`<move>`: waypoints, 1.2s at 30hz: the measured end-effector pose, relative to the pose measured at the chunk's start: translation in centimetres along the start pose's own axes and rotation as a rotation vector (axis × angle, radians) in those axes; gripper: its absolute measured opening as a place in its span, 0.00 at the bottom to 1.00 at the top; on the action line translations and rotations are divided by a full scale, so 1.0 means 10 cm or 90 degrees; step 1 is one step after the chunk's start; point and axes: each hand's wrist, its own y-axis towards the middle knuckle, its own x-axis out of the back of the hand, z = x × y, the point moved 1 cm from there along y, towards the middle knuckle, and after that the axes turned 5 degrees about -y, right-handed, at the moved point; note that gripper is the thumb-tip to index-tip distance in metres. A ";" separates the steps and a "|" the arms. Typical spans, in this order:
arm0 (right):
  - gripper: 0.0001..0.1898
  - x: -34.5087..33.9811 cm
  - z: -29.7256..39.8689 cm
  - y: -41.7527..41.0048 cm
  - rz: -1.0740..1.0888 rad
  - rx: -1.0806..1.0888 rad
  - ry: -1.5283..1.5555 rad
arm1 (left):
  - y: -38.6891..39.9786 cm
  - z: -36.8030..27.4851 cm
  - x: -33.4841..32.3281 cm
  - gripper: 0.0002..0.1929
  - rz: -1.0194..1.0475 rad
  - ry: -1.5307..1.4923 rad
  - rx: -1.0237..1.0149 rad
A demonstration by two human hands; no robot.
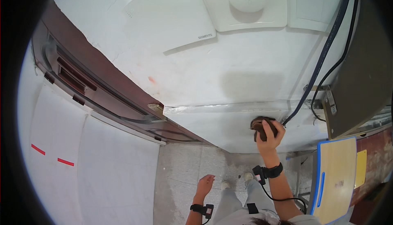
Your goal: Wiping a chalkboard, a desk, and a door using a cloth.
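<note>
My right hand [267, 137] grips a dark brown cloth-like pad [260, 127], pressed to the lower white wall [212, 126] just under a ledge. Its exact kind is hard to tell. A greyish damp-looking patch [251, 85] shows on the wall above the ledge, and the surface around the pad is shaded too. Low beside my legs hangs my left hand [205, 184], loosely curled; no object shows in it, though its palm is hidden. Both wrists wear black straps with small devices.
Dark cables [319, 59] run down the wall right of my hand, near a bracketed grey-brown panel [365, 65]. A wooden-topped desk with blue edging [334, 175] stands right. Left is a dark red door [101, 80]. White wall plates [251, 19] sit above; grey floor [184, 160] lies below.
</note>
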 end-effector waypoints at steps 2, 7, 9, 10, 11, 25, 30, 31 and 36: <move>0.30 0.08 -0.09 0.01 -0.015 -0.020 -0.037 | 0.05 -0.02 -0.03 0.11 0.011 -0.016 -0.001; 0.29 0.13 -0.12 -0.02 -0.018 -0.020 -0.047 | 0.24 -0.14 -0.15 0.12 0.061 -0.015 -0.021; 0.24 0.11 -0.05 0.00 -0.014 -0.051 -0.040 | 0.32 -0.17 -0.15 0.12 0.068 -0.015 -0.035; 0.24 0.10 -0.03 0.01 -0.013 -0.047 -0.041 | 0.35 -0.18 -0.16 0.12 0.072 -0.016 -0.049; 0.26 0.08 -0.01 0.01 -0.019 -0.057 -0.045 | 0.39 -0.18 -0.16 0.12 0.075 -0.018 -0.062; 0.29 -0.92 1.12 -0.02 0.086 0.060 0.100 | 0.56 0.55 0.63 0.10 0.078 -0.041 -0.066; 0.23 -1.10 1.22 -0.20 0.163 0.089 0.109 | 0.63 0.78 1.13 0.10 0.063 -0.052 -0.080; 0.23 -1.07 1.24 -0.21 0.217 0.098 0.100 | 0.65 0.83 1.23 0.10 0.068 -0.054 -0.085; 0.20 -0.77 0.83 -0.26 0.071 -0.045 -0.017 | 0.78 0.91 1.63 0.10 0.030 -0.025 -0.125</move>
